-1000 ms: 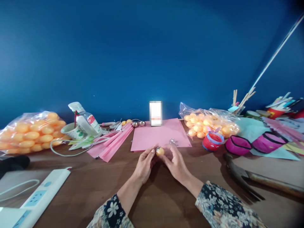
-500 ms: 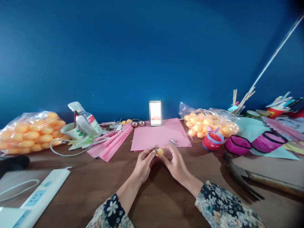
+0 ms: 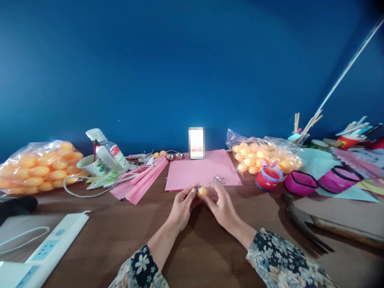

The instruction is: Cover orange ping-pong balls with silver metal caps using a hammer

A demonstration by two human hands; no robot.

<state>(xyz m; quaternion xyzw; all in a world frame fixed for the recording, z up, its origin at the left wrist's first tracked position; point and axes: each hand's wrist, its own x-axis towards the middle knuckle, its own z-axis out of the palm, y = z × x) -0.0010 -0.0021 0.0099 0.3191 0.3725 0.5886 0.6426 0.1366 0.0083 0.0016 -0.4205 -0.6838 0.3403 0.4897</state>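
Between my two hands, just in front of the pink paper sheets, is a small orange plastic ball. My right hand grips it from the right with thumb and fingers. A small shiny silver piece shows at the ball's upper left, by the thumb of my left hand, which is pinched closed on it. Whether the silver piece is fixed to the ball I cannot tell. Some fingertips are hidden behind the ball. Several tiny silver pieces lie on the pink paper.
Bags of orange balls stand left and right. A hammer and red cup lie to the right, a white power strip front left. Pink strips, a bottle and two silver balls sit further back.
Almost nothing differs. The ball and the fingers around it have shifted very slightly; both hands keep their place and hold.
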